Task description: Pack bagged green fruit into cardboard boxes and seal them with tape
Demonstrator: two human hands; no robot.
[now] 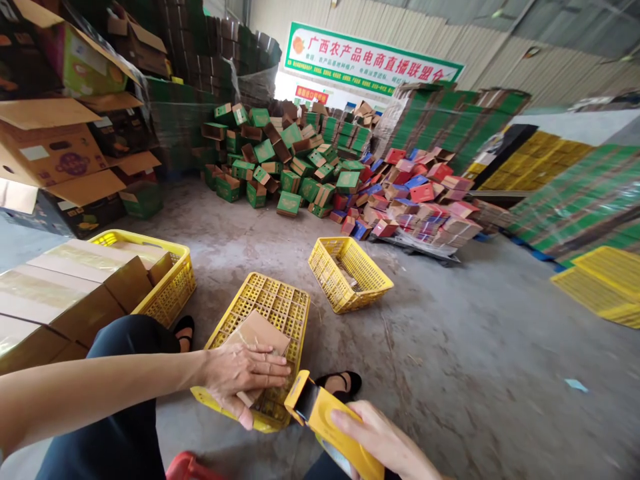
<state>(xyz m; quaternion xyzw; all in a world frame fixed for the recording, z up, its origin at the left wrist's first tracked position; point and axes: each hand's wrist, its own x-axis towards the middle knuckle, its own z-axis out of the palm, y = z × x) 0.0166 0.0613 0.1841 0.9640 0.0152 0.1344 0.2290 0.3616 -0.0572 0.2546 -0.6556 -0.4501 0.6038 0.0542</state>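
Brown cardboard makes up the box point(263, 327), which lies on the upturned base of a yellow crate point(295, 303) between the person's feet. The left hand point(245, 370) rests palm down across its top, fingers extended and close together, bearing on it rather than grasping. The right hand point(373, 433) has its grip clamped around a yellow dispenser point(333, 420), apparently for tape, with its mouth near the box but apart from it. To work well here, the left palm should press straight down so that the box cannot slide, fingertips clear of that mouth, while the dispenser is best kept steady and square to the box. Ahead stands a second crate point(367, 293); at left are taped cartons point(85, 263); farther off lies a heap of green boxes point(289, 203).
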